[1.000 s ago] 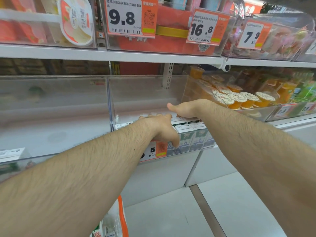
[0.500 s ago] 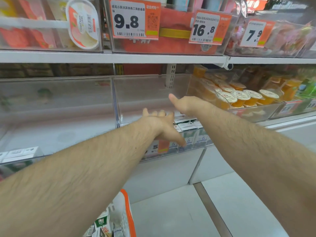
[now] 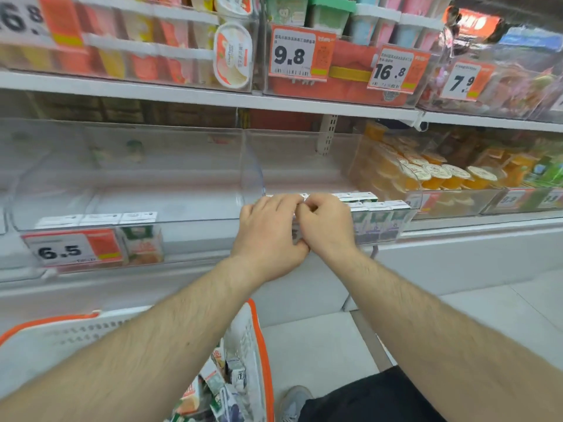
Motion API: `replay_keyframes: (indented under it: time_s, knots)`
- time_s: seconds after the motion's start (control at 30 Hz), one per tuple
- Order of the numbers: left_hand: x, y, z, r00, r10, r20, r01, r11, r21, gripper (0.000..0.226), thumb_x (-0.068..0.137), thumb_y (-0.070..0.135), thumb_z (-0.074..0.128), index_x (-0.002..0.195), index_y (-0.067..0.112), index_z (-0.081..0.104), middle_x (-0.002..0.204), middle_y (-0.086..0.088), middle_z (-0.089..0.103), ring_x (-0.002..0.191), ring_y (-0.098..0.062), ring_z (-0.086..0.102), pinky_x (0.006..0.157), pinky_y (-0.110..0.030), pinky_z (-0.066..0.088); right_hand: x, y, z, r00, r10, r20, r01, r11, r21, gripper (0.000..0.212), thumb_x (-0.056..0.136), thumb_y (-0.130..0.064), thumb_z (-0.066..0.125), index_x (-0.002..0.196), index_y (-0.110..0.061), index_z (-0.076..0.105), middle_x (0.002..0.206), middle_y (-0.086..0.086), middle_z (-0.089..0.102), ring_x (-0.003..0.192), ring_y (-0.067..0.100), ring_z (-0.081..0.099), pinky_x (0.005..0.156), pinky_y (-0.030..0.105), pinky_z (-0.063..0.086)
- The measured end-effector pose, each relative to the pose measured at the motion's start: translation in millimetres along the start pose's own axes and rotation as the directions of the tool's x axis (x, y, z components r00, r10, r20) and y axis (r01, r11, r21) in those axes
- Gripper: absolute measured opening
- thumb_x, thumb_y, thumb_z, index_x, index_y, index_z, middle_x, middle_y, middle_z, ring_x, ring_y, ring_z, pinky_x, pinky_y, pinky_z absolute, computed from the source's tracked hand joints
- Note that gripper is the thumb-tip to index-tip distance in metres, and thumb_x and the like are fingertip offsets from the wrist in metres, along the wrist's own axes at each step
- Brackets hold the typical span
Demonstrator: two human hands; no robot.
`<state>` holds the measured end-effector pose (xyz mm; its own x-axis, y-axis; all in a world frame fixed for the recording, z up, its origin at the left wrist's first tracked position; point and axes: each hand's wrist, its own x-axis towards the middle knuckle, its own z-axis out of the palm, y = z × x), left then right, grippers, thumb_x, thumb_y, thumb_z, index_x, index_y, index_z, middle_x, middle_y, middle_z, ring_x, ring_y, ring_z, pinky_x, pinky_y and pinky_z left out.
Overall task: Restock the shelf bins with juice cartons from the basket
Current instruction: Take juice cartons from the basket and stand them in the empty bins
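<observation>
Both my hands meet at the front edge of the middle clear shelf bin. My left hand and my right hand touch side by side, fingers curled down over the front row. Their fingertips are hidden, so I cannot tell whether they grip anything. Green and white juice cartons stand in rows right of my hands in that bin. The left bin holds a short front row of cartons. The white basket with an orange rim sits low in front of me with several cartons inside.
A bin of orange jelly cups is to the right. The shelf above carries dessert tubs and price tags. A 6.5 price tag hangs on the left bin. My shoe stands on the pale floor beside the basket.
Both hands have pulled back from inside the middle bin to its front edge and come together, fingers now curled. The view has tilted down, showing more of the basket.
</observation>
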<state>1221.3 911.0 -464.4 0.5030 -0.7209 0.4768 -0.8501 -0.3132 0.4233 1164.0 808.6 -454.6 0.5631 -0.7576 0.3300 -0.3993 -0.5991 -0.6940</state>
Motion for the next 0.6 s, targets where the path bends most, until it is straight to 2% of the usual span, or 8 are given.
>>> replay_keyframes:
  time_s: [0.1,0.2,0.27,0.33,0.4,0.43,0.5,0.6]
  knots:
    - [-25,-16,-13,0.999,-0.046,0.025,0.047,0.998,-0.039,0.058,0.069,0.036,0.056,0.126,0.026,0.052,0.121,0.008,0.056,0.117,-0.018,0.047,0.085,-0.026,0.02,-24,-13,17,0.999,0.008,0.048,-0.011,0.998,0.062,0.024,0.083,-0.02,0.056,0.062,-0.01,0.054,0.058,0.0,0.053,0.07,0.028,0.052,0.058,0.035,0.036]
    - [-62,-45,-23,0.988,-0.128,0.086,0.135,0.988,-0.081,0.068,0.065,0.039,0.051,0.131,0.026,0.051,0.123,0.009,0.059,0.119,-0.018,0.049,0.096,-0.03,0.027,-60,-16,44,0.977,-0.015,0.21,-0.003,0.996,0.085,0.027,0.086,-0.021,0.059,0.06,-0.014,0.055,0.058,-0.002,0.053,0.071,0.024,0.054,0.06,0.033,0.038]
    - [-98,-70,-26,0.963,-0.212,0.168,0.229,0.969,-0.088,0.067,0.063,0.037,0.052,0.129,0.025,0.052,0.118,0.009,0.062,0.115,-0.019,0.053,0.1,-0.036,0.036,-93,-15,71,0.915,-0.018,0.402,0.002,0.999,0.039,0.027,0.084,-0.018,0.059,0.058,-0.018,0.055,0.058,-0.005,0.055,0.07,0.02,0.055,0.057,0.028,0.037]
    - [-133,-94,-26,0.923,-0.286,0.259,0.319,0.943,-0.094,0.064,0.062,0.033,0.053,0.126,0.025,0.055,0.114,0.008,0.064,0.11,-0.02,0.056,0.097,-0.041,0.043,-120,-14,98,0.805,-0.017,0.593,0.023,1.0,-0.003,0.03,0.085,-0.016,0.057,0.056,-0.021,0.052,0.059,-0.009,0.054,0.07,0.018,0.054,0.055,0.024,0.037]
    - [-161,-114,-21,0.875,-0.349,0.336,0.393,0.917,-0.071,0.061,0.064,0.03,0.056,0.125,0.023,0.056,0.114,0.005,0.064,0.107,-0.02,0.058,0.094,-0.04,0.046,-137,-13,123,0.689,-0.023,0.725,0.084,0.995,-0.048,0.032,0.087,-0.015,0.056,0.056,-0.022,0.051,0.065,-0.009,0.056,0.073,0.018,0.054,0.053,0.018,0.037]
    - [-172,-123,-18,0.848,-0.378,0.371,0.427,0.902,-0.058,0.059,0.066,0.029,0.058,0.124,0.023,0.056,0.114,0.006,0.064,0.107,-0.019,0.057,0.093,-0.039,0.047,-143,-12,135,0.642,-0.022,0.766,0.107,0.992,-0.062,0.031,0.088,-0.015,0.055,0.057,-0.022,0.052,0.071,-0.006,0.06,0.075,0.018,0.055,0.054,0.017,0.038]
    - [-190,-141,-13,0.794,-0.435,0.424,0.493,0.87,-0.03,0.057,0.071,0.027,0.062,0.127,0.025,0.054,0.115,0.007,0.062,0.107,-0.017,0.057,0.092,-0.037,0.048,-153,-9,158,0.591,-0.002,0.807,0.134,0.986,-0.096,0.025,0.087,-0.015,0.053,0.062,-0.018,0.056,0.08,0.002,0.065,0.075,0.019,0.057,0.061,0.025,0.043]
    - [-216,-169,-8,0.7,-0.539,0.469,0.604,0.797,0.015,0.051,0.08,0.02,0.066,0.13,0.023,0.053,0.118,0.004,0.061,0.1,-0.016,0.057,0.086,-0.032,0.048,-172,3,184,0.562,0.074,0.824,0.142,0.973,-0.184,0.025,0.087,-0.019,0.053,0.062,-0.017,0.054,0.068,0.003,0.059,0.066,0.02,0.055,0.058,0.029,0.041]
